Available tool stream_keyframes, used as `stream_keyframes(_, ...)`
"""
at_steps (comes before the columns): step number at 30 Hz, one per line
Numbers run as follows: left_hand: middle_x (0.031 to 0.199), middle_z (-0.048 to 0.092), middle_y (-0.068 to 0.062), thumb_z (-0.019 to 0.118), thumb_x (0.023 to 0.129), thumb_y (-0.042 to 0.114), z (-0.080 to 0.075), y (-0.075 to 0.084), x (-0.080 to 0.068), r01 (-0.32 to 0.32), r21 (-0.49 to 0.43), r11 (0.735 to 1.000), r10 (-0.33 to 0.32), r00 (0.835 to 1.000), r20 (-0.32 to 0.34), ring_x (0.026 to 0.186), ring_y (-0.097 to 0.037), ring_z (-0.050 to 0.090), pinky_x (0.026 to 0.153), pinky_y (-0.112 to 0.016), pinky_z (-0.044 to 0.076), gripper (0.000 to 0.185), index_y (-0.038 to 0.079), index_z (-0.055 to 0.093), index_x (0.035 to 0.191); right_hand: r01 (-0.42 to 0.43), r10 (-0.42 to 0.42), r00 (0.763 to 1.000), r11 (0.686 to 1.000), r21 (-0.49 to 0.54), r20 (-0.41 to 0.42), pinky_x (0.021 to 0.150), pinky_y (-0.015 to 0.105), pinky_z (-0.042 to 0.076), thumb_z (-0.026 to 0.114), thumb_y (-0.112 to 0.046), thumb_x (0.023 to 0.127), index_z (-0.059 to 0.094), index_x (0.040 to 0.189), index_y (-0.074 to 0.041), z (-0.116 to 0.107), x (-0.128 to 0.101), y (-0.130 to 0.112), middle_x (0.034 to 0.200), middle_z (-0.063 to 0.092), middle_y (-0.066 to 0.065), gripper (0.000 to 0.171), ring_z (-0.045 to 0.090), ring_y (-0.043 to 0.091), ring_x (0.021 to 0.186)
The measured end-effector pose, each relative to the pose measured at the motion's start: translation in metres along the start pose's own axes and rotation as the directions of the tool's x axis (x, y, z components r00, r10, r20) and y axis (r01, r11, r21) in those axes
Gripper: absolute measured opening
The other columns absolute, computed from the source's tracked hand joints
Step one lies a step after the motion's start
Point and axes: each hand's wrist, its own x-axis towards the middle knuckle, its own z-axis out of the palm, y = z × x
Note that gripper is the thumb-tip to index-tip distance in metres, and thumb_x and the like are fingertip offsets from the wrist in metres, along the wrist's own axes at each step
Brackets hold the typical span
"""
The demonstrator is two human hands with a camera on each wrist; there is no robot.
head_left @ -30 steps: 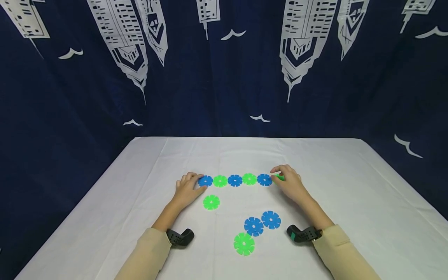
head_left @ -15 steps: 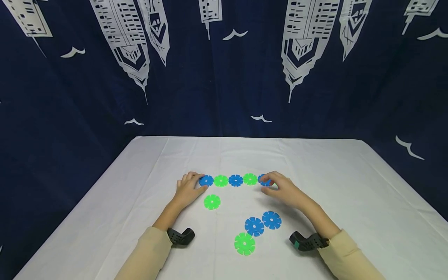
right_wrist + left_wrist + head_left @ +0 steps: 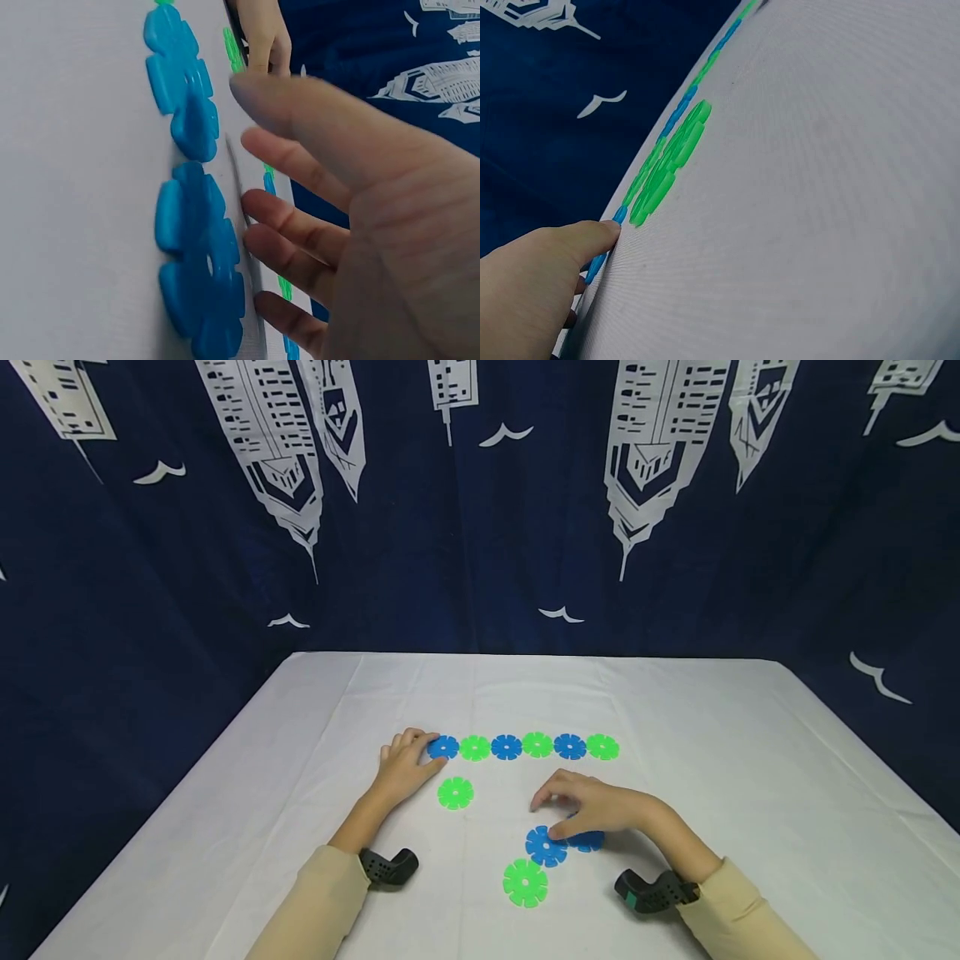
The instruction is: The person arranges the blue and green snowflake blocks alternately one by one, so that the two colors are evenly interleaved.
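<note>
navy curtain (image 3: 465, 543) with pale towers hangs behind the white-clothed bench (image 3: 712, 735), where lengthening a row of alternating blue and green discs (image 3: 502, 750) seems the step in hand. the right grip (image 3: 588, 802), wide and holding nothing, hangs over two loose blue discs (image 3: 541, 852), while the left grip (image 3: 405, 764) pinches the leftmost blue disc (image 3: 442, 751). the next move probably calls for taking one loose blue to the right end; a second ago the right grip was there, partly hiding the end green disc (image 3: 598, 749).

The right hand (image 3: 594, 802) holds thumb (image 3: 315, 124) and fingers (image 3: 294, 223) apart, the left hand (image 3: 402, 767) farther forward.
</note>
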Motion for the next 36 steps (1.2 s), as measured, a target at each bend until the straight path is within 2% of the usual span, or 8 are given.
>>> stream_keyframes(7, 0.124, 0.048, -0.012, 0.059, 0.084, 0.037, 0.002, 0.003, 0.001, -0.011, -0.008, 1.000, 0.011, 1.000, 0.006, 0.110, -0.027, 0.041, 0.082, -0.040, 0.025, 0.051, 0.009, 0.052, 0.127, -0.015, 0.022, 0.995, 0.997, -0.074, 0.097, 0.091, 0.048, 0.029, 0.074, -0.038, 0.070, 0.053, 0.117, -0.032, 0.003, -0.011, 0.000, 0.117, 0.039, -0.007, 0.052, 0.032, 0.020, 0.113)
stream_keyframes(11, 0.124, 0.048, -0.012, 0.060, 0.084, 0.036, 0.002, 0.004, 0.000, -0.010, 0.002, 1.000, 0.010, 1.000, 0.009, 0.110, -0.026, 0.041, 0.081, -0.039, 0.025, 0.051, 0.010, 0.053, 0.126, 0.001, 0.007, 0.997, 0.995, -0.095, 0.079, 0.092, 0.049, 0.028, 0.075, -0.039, 0.068, 0.050, 0.119, -0.034, 0.009, -0.013, 0.002, 0.120, 0.037, -0.008, 0.057, 0.031, 0.021, 0.115)
stream_keyframes(18, 0.124, 0.048, -0.012, 0.059, 0.084, 0.036, 0.000, 0.003, -0.001, -0.002, 0.001, 1.000, 0.002, 1.000, 0.008, 0.110, -0.026, 0.041, 0.082, -0.040, 0.026, 0.051, 0.009, 0.052, 0.127, 0.041, -0.037, 0.998, 0.992, -0.120, 0.043, 0.094, 0.051, 0.023, 0.073, -0.039, 0.070, 0.050, 0.118, -0.036, 0.016, -0.009, 0.004, 0.120, 0.037, -0.008, 0.053, 0.031, 0.019, 0.116)
stream_keyframes(29, 0.124, 0.048, -0.012, 0.059, 0.084, 0.036, -0.002, 0.000, -0.002, 0.004, 0.005, 1.000, -0.004, 1.000, 0.015, 0.110, -0.026, 0.041, 0.082, -0.040, 0.025, 0.051, 0.010, 0.052, 0.127, 0.102, -0.101, 0.994, 0.994, -0.047, 0.028, 0.090, 0.048, 0.021, 0.067, -0.039, 0.078, 0.055, 0.115, -0.031, 0.019, -0.001, 0.005, 0.117, 0.043, -0.006, 0.040, 0.035, 0.015, 0.111)
stream_keyframes(36, 0.124, 0.048, -0.012, 0.059, 0.084, 0.037, -0.003, 0.000, -0.001, -0.001, 0.003, 1.000, 0.001, 1.000, 0.011, 0.110, -0.026, 0.041, 0.082, -0.041, 0.026, 0.051, 0.009, 0.052, 0.127, 0.098, -0.098, 0.995, 0.995, 0.027, 0.022, 0.093, 0.046, 0.021, 0.068, -0.030, 0.078, 0.052, 0.116, -0.028, 0.021, 0.003, 0.005, 0.112, 0.048, -0.009, 0.041, 0.039, 0.009, 0.107)
